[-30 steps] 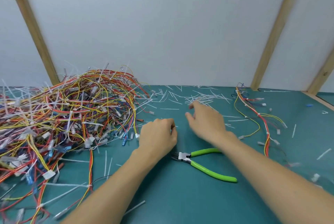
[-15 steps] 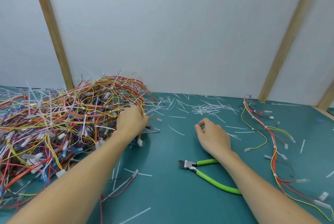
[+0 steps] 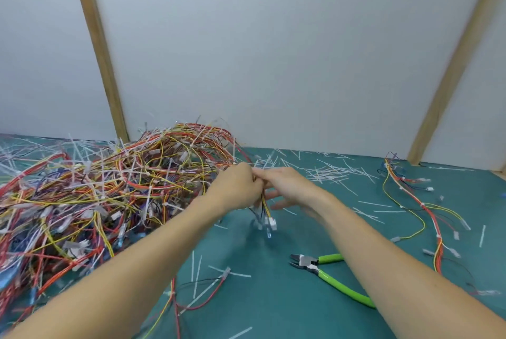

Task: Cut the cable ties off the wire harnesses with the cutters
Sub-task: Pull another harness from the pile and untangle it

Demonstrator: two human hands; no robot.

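Two bare hands meet above the teal mat [image 3: 273, 297], and we judge the step in hand to be drawing one harness free of the big tangled heap of red, yellow and orange wire harnesses bristling with white cable ties [image 3: 109, 190]. Our left hand [image 3: 236, 188] has its fingers curled round a thin bundle of coloured wires with white plug connectors dangling at its end [image 3: 267, 215], at the heap's right edge. Our right hand [image 3: 287, 188] touches the same bundle near the left knuckles; its upper fingers seem to pinch the wires while the lower ones spread loosely, though blur keeps us from being sure. Both forearms reach forward and converge, hands raised off the mat.

The green-handled steel cutters [image 3: 325, 270] lie untouched on the mat, near the right forearm. Next, we think, the bundle must come clear, a tie be found, and the right hand drop back for the cutters. A separate harness of red and yellow wires [image 3: 421, 207] lies far right among scattered white tie offcuts [image 3: 328, 174].
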